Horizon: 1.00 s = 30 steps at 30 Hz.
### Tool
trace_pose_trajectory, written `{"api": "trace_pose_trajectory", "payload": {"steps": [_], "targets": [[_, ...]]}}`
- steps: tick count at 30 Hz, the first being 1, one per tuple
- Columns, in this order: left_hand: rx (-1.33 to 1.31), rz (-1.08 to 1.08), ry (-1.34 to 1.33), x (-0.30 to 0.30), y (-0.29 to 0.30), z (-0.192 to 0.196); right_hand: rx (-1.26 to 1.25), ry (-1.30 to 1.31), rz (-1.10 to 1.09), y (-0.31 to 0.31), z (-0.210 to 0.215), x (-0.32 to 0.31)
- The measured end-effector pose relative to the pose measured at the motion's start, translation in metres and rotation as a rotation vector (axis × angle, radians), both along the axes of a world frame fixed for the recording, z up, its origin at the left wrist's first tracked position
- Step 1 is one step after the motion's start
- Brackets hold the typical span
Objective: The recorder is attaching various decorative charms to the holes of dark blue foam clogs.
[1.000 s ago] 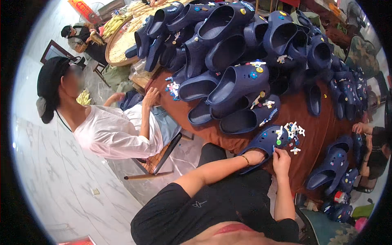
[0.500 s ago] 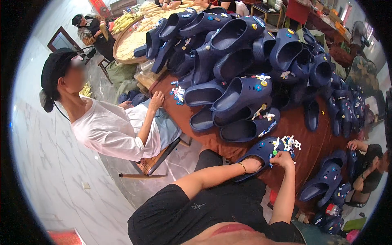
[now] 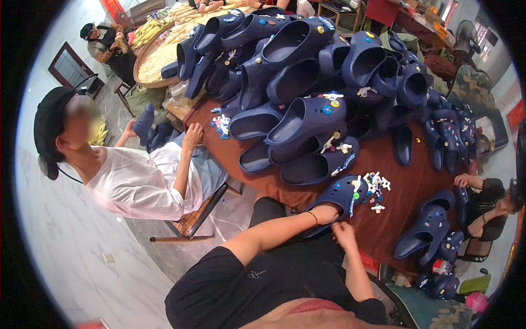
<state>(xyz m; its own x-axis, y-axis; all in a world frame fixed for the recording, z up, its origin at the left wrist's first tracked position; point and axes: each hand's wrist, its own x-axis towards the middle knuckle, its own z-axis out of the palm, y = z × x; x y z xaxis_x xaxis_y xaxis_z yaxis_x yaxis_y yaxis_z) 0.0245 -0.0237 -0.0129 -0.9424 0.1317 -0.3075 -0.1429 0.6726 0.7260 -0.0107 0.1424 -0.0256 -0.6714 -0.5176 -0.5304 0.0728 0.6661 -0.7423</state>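
Note:
A navy clog lies at the table's near edge, several small charms on its toe. My left hand is pushed into its opening and holds it from within; the fingertips are hidden. Just beside the clog's right rim, my right hand has its fingers curled; anything between them is too small to make out. Beyond the toe is a small heap of white and coloured charms, with one white charm lying apart from it.
A large pile of navy clogs covers the far part of the brown-covered table. More clogs stand at the right, near another person's arms. At the left a seated person in white holds a clog. Behind is a round basket.
My right hand has come down from the clog's toe to its right rim, while my left stays inside. The person at the left has raised a clog. The whole view has shifted slightly.

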Motion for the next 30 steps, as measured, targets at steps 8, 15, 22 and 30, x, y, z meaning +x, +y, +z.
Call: {"api": "trace_pose_trajectory", "payload": {"steps": [8,15,22,30], "targets": [[-0.005,0.151,0.023,0.002,-0.006,-0.009,0.015,-0.066,0.088,-0.028,0.002,0.015],[0.269,0.051,0.087,0.042,-0.001,0.025,-0.094,-0.127,0.014,-0.019,-0.020,0.022],[0.155,0.354,0.879,0.108,-0.034,0.106,-0.156,0.170,-0.238,-0.012,0.039,0.010],[0.143,0.560,0.579,0.132,-0.043,0.056,-0.557,0.762,0.067,-0.134,0.185,-0.097]]}}
